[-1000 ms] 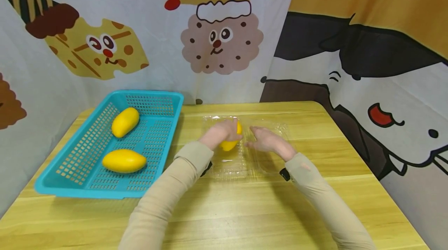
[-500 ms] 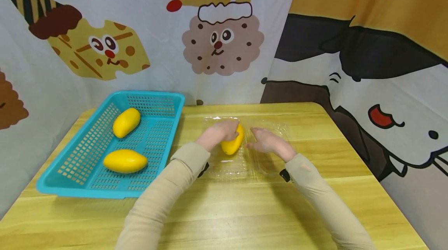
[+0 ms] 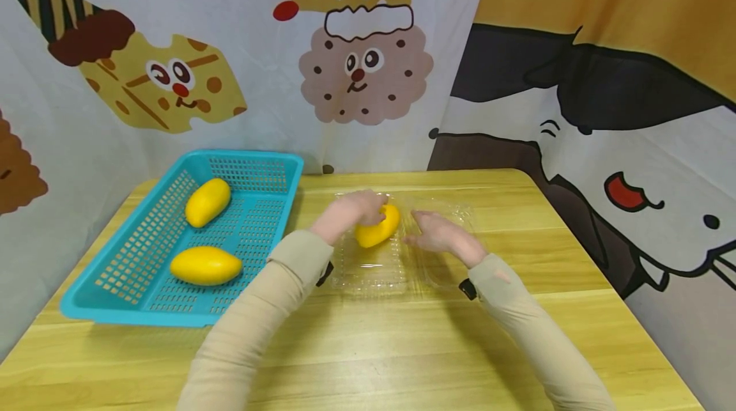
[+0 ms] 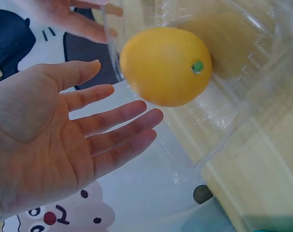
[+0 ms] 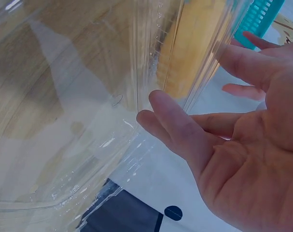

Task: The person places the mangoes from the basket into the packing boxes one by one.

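A yellow mango (image 3: pixel 377 225) lies in the left half of an unfolded clear plastic clamshell box (image 3: pixel 370 277); its green stem end shows in the left wrist view. Over this half is my left hand (image 3: pixel 358 208), its fingers spread and the palm bare in the left wrist view (image 4: pixel 64 125). The fingertips are right beside the mango, holding nothing. My right hand (image 3: pixel 439 232) rests by the box's middle fold, above the clear lid half (image 3: pixel 445 270). In the right wrist view its fingertips (image 5: pixel 158 99) are at the plastic ridge, thumb well apart from them.
On the left of the wooden table (image 3: pixel 368 360) stands a blue perforated basket (image 3: pixel 276 232). It holds two more mangoes, one at the back (image 3: pixel 207 202) and one in front (image 3: pixel 206 265). A cartoon-printed curtain (image 3: pixel 247 46) hangs behind the table.
My left hand has let go of the mango and drawn back to the left. The mango now shows more fully and lies tilted in the box. My right hand stays in place.
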Demonstrator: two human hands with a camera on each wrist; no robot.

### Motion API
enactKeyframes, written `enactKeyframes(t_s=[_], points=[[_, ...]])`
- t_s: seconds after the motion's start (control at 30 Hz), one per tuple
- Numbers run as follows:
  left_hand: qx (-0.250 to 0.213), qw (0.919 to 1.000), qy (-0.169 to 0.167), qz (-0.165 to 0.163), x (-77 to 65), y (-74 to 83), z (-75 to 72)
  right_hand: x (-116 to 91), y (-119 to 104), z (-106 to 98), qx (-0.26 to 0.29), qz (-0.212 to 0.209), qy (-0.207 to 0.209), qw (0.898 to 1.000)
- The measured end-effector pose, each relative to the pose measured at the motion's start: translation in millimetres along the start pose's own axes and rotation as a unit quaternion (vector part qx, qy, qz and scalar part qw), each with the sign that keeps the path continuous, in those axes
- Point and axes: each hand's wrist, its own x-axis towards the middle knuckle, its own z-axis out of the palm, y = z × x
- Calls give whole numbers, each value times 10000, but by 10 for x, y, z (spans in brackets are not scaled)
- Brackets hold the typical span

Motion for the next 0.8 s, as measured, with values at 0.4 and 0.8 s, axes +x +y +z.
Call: enactKeyframes(t_s=[0.4,0.8], points=[[-310,9994,127,37,-228,-275,-255,-35,-33,11,-20,-44,52,10000],[-419,9973,495,-340,-551,-866,-459,-85,-82,3,-26,-74,127,9999]])
